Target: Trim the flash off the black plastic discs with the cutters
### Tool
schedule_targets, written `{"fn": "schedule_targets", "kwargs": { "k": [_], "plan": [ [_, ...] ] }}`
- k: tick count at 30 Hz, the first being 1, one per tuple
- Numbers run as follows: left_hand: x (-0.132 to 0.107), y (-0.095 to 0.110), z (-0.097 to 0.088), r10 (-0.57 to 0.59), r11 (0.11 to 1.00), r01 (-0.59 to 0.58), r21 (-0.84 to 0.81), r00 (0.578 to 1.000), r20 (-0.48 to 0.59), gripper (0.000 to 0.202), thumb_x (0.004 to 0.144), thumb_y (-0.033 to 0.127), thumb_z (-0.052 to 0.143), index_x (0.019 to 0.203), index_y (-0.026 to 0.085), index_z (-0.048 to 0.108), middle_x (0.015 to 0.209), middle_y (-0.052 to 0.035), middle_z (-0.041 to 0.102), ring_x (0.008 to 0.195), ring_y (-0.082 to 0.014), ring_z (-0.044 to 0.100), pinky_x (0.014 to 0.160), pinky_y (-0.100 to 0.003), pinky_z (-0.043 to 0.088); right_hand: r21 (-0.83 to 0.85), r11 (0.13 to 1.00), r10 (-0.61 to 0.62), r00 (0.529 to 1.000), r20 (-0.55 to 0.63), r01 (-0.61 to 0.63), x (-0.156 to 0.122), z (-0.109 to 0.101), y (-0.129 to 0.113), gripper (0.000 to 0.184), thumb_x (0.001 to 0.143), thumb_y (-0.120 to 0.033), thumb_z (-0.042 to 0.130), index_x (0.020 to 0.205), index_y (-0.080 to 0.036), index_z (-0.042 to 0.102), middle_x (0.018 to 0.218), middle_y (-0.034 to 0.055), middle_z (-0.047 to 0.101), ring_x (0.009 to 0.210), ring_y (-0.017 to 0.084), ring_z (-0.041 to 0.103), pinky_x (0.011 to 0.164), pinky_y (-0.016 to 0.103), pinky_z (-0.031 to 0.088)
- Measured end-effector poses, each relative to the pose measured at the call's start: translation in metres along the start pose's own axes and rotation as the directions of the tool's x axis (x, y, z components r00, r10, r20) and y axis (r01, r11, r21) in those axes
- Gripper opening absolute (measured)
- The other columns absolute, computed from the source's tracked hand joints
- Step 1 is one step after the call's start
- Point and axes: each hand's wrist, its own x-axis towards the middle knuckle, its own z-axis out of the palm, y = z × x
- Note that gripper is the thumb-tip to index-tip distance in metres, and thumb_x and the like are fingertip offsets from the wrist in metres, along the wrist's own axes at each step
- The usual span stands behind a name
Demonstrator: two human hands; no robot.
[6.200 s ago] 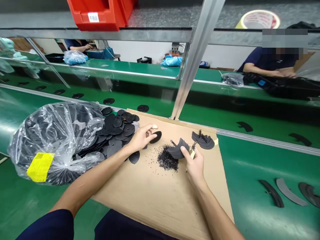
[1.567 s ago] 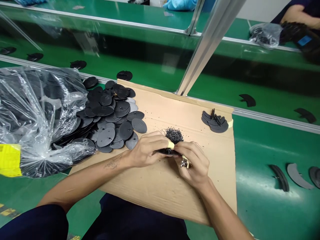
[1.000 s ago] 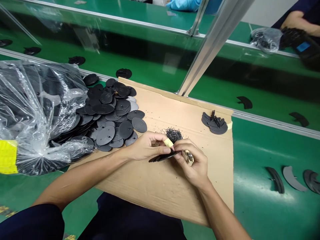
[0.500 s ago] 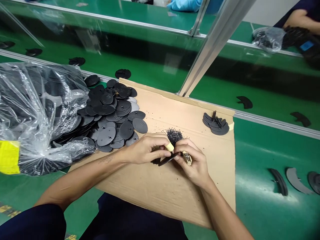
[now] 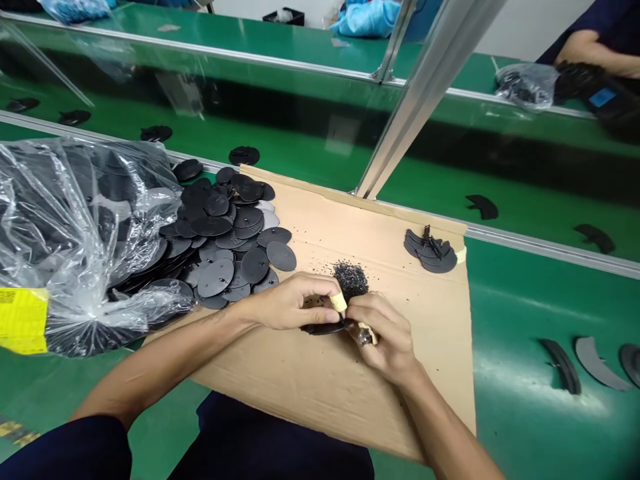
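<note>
Fingers closed, my left hand (image 5: 287, 303) pinches a black oval plastic disc (image 5: 324, 329) low over the cardboard (image 5: 280, 373). A pale yellow cover (image 5: 339, 302) wraps that hand's index fingertip. My right hand (image 5: 387, 333) is closed at the disc's right end, curled round something with a shiny metallic end (image 5: 365, 335). Its fingers hide most of that thing, so I cannot tell what it is. Just beyond both hands lies a small heap of black bits (image 5: 351, 276). To the left, many similar oval discs (image 5: 215, 277) are piled up.
A clear plastic bag (image 5: 75, 227) of discs, with a yellow label (image 5: 23, 320), stands at the left. Curved black parts (image 5: 435, 259) are stacked at the cardboard's far right corner. A metal post (image 5: 415, 93) rises behind. Across the line shows a person's arm (image 5: 595, 53).
The disc between my hands has turned flatter, after being tilted up to the right. My right hand has shifted slightly down and left. The whole view has moved a little.
</note>
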Motion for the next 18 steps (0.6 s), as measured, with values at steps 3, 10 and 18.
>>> {"fn": "schedule_targets", "kwargs": {
  "k": [3,10,18],
  "plan": [
    [-0.001,-0.002,-0.001,-0.042,0.993,0.044,-0.105,0.999,0.022,0.023,0.096,0.035,0.067,0.089,0.012,0.071,0.089,-0.0080,0.070,0.082,-0.0132,0.065,0.077,-0.025,0.052,0.025,1.000,0.012,1.000,-0.014,-0.012,0.001,-0.002,0.000,0.014,0.092,-0.010,0.061,0.100,-0.021,0.066,0.091,0.0064,0.067,0.076,0.018,0.064,0.064,0.033,0.052],
    [-0.002,-0.007,0.003,0.005,0.996,-0.016,-0.092,0.993,-0.120,0.024,0.090,0.036,0.075,0.089,0.013,0.076,0.085,-0.0089,0.073,0.080,-0.0142,0.069,0.072,-0.025,0.056,-0.076,0.996,0.022,0.983,-0.181,-0.037,-0.003,0.001,-0.001,0.025,0.088,-0.012,0.072,0.110,-0.024,0.072,0.097,0.0066,0.069,0.081,0.019,0.066,0.066,0.034,0.055],
    [-0.004,-0.001,0.012,0.420,0.816,-0.248,0.522,0.875,-0.241,0.008,0.090,0.021,0.074,0.096,0.016,0.072,0.084,-0.0056,0.074,0.078,-0.0141,0.066,0.074,-0.029,0.055,0.225,0.910,0.388,0.907,-0.166,-0.348,0.004,0.001,-0.014,0.013,0.093,-0.026,0.069,0.105,-0.023,0.072,0.088,0.0044,0.072,0.071,0.017,0.064,0.066,0.032,0.055]
  ]
}}
